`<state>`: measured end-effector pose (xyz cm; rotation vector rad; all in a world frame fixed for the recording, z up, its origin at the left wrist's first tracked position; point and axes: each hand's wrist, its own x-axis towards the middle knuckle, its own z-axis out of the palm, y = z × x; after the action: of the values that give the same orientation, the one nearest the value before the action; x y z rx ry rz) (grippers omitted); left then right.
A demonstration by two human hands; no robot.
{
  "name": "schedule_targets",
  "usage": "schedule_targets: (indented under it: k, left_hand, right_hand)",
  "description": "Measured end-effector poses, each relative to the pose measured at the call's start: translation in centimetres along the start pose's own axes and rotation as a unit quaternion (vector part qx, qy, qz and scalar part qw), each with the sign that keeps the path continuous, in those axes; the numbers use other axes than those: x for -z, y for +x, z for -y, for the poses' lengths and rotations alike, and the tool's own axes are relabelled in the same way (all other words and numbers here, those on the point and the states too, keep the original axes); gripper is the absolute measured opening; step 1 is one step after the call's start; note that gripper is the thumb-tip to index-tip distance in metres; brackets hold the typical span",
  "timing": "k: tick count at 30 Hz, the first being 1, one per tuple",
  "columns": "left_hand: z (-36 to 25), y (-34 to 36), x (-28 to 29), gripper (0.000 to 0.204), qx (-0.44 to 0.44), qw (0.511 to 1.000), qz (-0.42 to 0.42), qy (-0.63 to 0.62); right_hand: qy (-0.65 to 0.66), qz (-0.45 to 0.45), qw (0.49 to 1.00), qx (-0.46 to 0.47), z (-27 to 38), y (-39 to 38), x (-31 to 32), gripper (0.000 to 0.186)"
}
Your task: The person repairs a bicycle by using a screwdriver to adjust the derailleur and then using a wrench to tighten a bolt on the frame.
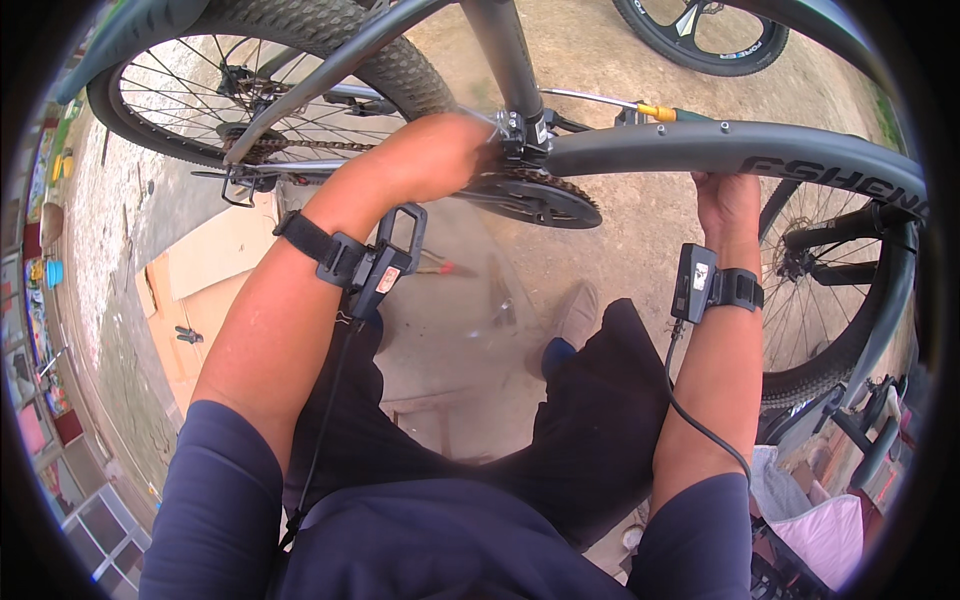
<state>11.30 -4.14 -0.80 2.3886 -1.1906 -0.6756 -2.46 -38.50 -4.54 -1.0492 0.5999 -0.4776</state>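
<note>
In the head view, a bike (515, 75) spans the upper part, rear wheel (415, 85) left, front wheel (793, 262) right. The left hand (445, 155) is curled at the frame joint above the chainring (550, 208); its fingertips are blurred, so I cannot tell what it grips. The right hand (730, 200) meets the lower edge of the tube (660, 147), fingers hidden, grip unclear. A screwdriver (655, 112) shows past the tube's far edge. At far left sits what looks like a blue tub (54, 272), contents too small to tell. Ground (600, 50) spreads between tube and loose wheel (715, 66), also between chainring and shoe (577, 315). Cardboard (225, 250) lies left.
</note>
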Motion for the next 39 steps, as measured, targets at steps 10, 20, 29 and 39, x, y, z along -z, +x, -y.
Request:
schedule_targets:
  k: [10,20,29,39]
  left_hand:
    - [0.3,-0.2,-0.1,0.022,-0.007,1.0,-0.016,-0.008]
    - [-0.3,-0.3,0.2,0.022,0.009,1.0,0.0,-0.011]
    - [-0.3,-0.3,-0.1,0.024,0.024,0.998,-0.006,-0.058]
    - [0.3,0.0,-0.5,0.032,0.014,0.999,0.029,-0.03]
  right_hand:
    - [0.056,0.046,0.997,0.025,0.9,-1.1,-1.1,0.042]
    - [0.017,0.021,1.0,0.006,-0.3,0.3,-0.3,0.018]
    - [0.002,0.0,1.0,-0.022,-0.7,-0.5,-0.8,0.019]
    - [-0.018,-0.024,0.999,-0.028,-0.3,-1.0,-1.7,0.022]
